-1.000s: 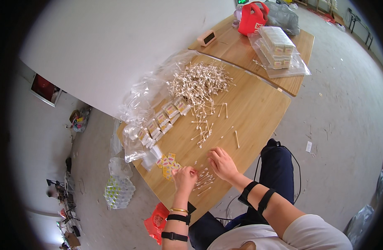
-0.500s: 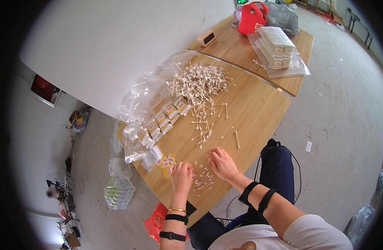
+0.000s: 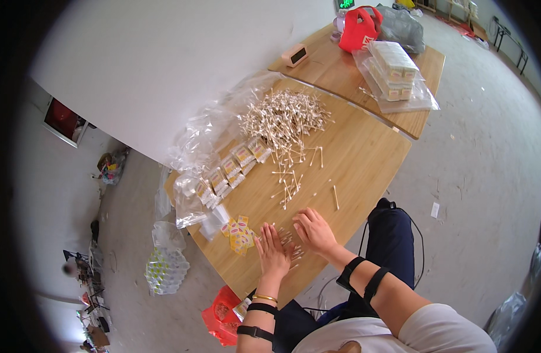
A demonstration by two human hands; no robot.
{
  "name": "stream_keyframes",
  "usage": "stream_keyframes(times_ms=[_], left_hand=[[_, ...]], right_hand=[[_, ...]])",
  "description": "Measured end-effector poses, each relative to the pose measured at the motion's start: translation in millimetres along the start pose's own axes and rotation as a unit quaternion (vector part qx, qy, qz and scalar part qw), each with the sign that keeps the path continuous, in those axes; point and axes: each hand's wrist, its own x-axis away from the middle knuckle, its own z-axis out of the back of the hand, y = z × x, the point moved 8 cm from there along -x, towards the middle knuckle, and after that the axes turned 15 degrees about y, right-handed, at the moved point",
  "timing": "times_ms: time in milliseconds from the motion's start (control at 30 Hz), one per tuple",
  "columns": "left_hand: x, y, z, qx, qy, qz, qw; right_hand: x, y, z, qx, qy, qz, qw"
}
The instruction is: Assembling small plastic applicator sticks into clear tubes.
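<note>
My left hand (image 3: pixel 273 252) and right hand (image 3: pixel 313 230) lie open and flat on the tabletop (image 3: pixel 364 154), corralling loose cotton swabs (image 3: pixel 289 242) between them, the big swab heap (image 3: pixel 285 117) at twelve o'clock.

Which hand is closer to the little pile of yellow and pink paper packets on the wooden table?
Left. The left hand lies just beside the yellow and pink paper packets; the right hand rests farther off, beyond the left hand.

Small yellow-pink packets (image 3: pixel 240 233) lie by the table's near-left edge; a row of similar packets (image 3: pixel 232 169) inside clear plastic behind. Stacked boxes (image 3: pixel 393 69) bagged on far table; green screen (image 3: pixel 345 4) beyond.
</note>
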Motion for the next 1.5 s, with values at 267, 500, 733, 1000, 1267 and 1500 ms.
stream_keyframes(times_ms=[267, 500, 733, 1000, 1267, 1500], left_hand=[[4.3, 1.4, 3.4, -0.008, -0.017, 0.007, 1.000], [-19.7, -22.7, -5.8, -0.010, -0.016, 0.079, 0.997], [-14.3, -6.6, -4.0, 0.018, -0.037, 0.084, 0.996], [12.1, 26.3, 13.7, 0.057, -0.065, 0.023, 0.996], [28.0, 22.6, 9.3, 0.021, -0.015, -0.018, 0.999], [45.5, 19.9, 30.1, 0.047, -0.014, 0.014, 0.999]], right_hand=[[1.3, 3.7, 0.2, 0.003, -0.002, -0.013, 1.000], [1.4, 2.4, -2.0, -0.007, -0.018, -0.011, 1.000], [0.4, 0.3, 0.4, 0.005, -0.005, 0.004, 1.000], [1.0, 3.4, -1.1, 0.004, -0.015, -0.010, 1.000], [1.0, -0.9, -1.5, 0.000, -0.018, -0.004, 1.000], [0.7, -1.1, 1.3, -0.012, -0.015, 0.004, 1.000]])
